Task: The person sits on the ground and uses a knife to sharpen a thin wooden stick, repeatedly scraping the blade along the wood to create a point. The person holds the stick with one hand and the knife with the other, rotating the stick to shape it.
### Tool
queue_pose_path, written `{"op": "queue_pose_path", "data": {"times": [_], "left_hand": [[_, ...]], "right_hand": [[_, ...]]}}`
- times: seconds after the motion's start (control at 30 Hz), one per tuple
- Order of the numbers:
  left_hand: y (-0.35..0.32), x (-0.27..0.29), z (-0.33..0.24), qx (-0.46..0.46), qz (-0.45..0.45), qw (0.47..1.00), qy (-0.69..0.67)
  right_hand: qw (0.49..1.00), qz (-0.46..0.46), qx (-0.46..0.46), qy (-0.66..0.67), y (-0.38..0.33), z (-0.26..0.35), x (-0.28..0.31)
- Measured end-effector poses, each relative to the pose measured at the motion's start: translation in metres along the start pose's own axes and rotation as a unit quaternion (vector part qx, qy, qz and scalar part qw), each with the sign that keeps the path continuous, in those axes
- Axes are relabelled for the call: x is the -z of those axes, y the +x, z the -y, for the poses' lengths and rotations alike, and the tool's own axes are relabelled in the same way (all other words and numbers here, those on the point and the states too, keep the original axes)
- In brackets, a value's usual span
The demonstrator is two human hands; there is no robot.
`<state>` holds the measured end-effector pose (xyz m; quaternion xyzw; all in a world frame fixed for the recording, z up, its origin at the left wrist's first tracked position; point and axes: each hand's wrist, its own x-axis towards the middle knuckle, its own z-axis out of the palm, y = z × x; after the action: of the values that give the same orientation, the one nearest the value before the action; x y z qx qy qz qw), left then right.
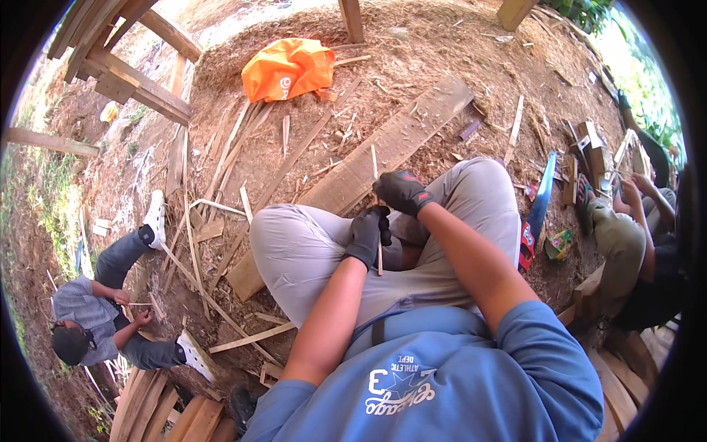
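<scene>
A thin, pale wooden stick (374, 163) stands nearly lengthwise in front of me, above my crossed legs. Both hands wear dark grey work gloves. My left hand (364, 234) is closed around the stick's lower part, whose end (380, 261) shows below the glove. Higher up, my right hand (403, 193) pinches the same stick with curled fingers. A black shape between the two hands could be glove fingers or a small tool; I cannot tell which. Beyond my knees, a wide wooden plank (398, 136) lies on the ground, strewn with shavings.
An orange plastic bag (287, 70) lies ahead. To my right are a blue-bladed saw (543, 188) with a red handle and a green packet (558, 244). Wood strips (254, 339) litter the left side. People sit at left (103, 317) and right (626, 243), handling thin sticks.
</scene>
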<state>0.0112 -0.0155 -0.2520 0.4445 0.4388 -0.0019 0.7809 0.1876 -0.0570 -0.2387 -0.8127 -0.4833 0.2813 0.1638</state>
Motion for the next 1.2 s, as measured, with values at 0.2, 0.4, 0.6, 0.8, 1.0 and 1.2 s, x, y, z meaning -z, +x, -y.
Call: {"op": "queue_pose_path", "data": {"times": [0.2, 0.4, 0.6, 0.8, 1.0, 1.2], "left_hand": [[0.011, -0.009, -0.006, 0.082, 0.006, 0.99, -0.116], [0.012, -0.017, -0.013, 0.059, -0.028, 0.996, -0.061], [0.021, -0.011, -0.005, 0.017, -0.014, 0.996, -0.084], [0.007, -0.024, -0.021, 0.043, -0.038, 0.997, -0.06], [0.011, -0.022, -0.015, 0.022, -0.059, 0.998, -0.01], [0.019, -0.016, -0.001, -0.02, -0.055, 0.998, -0.009]], "right_hand": [[0.995, 0.062, -0.026, -0.08, -0.019, 0.021, 0.024], [0.995, -0.022, -0.046, -0.082, -0.015, 0.003, 0.022], [0.985, 0.025, 0.017, -0.173, -0.015, -0.004, 0.009], [0.984, 0.055, 0.002, -0.169, -0.016, -0.003, 0.006], [0.984, 0.064, -0.013, -0.167, -0.012, 0.001, 0.007], [0.988, 0.047, -0.039, -0.139, -0.004, -0.001, 0.006]]}}
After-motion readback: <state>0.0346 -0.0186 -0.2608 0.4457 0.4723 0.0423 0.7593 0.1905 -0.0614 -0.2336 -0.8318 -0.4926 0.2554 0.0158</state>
